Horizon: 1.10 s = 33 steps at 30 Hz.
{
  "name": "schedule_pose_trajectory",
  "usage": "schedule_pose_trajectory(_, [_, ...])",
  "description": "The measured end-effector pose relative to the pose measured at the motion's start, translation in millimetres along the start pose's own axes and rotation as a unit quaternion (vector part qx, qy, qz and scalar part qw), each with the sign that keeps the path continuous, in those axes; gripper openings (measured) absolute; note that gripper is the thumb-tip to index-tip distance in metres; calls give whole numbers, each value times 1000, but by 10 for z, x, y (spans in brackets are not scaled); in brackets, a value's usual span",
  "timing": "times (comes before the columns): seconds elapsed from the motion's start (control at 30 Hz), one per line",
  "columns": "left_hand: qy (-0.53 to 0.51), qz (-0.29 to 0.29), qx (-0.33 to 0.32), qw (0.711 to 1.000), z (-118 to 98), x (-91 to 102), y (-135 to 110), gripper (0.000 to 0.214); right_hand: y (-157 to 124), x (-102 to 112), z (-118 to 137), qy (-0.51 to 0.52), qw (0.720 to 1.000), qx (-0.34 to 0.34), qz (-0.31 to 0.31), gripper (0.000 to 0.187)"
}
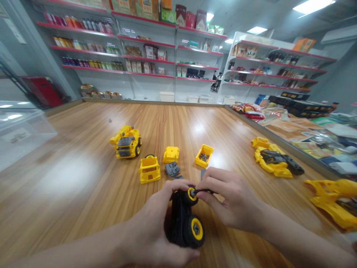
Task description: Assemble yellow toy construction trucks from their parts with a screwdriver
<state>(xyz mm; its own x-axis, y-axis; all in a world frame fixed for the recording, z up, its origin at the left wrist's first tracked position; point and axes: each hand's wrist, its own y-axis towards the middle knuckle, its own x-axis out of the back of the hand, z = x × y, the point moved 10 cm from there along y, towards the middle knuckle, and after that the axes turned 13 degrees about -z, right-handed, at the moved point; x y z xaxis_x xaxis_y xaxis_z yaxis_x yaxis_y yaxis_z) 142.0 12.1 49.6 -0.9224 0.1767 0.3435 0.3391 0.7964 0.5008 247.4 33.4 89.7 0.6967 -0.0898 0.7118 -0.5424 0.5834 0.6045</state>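
My left hand (158, 219) is wrapped round a black toy truck chassis (178, 219), tipped so that two black wheels with yellow hubs face right. In my right hand (228, 197) is a small black screwdriver (205, 191), pinched between thumb and fingers. Its tip meets the grey screw at the centre of the upper wheel (192, 194). The lower wheel (196, 230) also has a grey screw in its hub. Just beyond my hands lie a yellow truck cab (150, 170), a yellow body part (171, 154) and a grey part (172, 169).
A yellow tray (204, 155) with small screws stands ahead. At left are an assembled yellow toy truck (126, 142) and a clear plastic bin (25, 130). Yellow and black toy parts (276, 158) lie at right, near another yellow piece (331, 197). Stocked shelves (147, 56) stand behind the wooden table (92, 193).
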Motion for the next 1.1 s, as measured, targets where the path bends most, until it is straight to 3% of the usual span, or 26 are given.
schedule_pose_trajectory(0.27, [101,-26,-71,992,-74,58,-4,89,2,-45,-21,-20,1000,7,19,12])
schedule_pose_trajectory(0.57, [182,34,-62,981,22,-21,-59,75,-59,-207,-187,13,999,-38,33,20])
schedule_pose_trajectory(0.83, [210,36,-86,973,-98,6,-29,74,-64,-185,-114,32,999,-27,27,8])
schedule_pose_trajectory(0.93, [199,17,-96,975,-137,25,-33,72,-60,-184,-91,29,999,-17,30,15])
schedule_pose_trajectory(1.1, [117,-92,-103,983,-150,184,-34,67,-60,-204,-38,1,999,6,45,23])
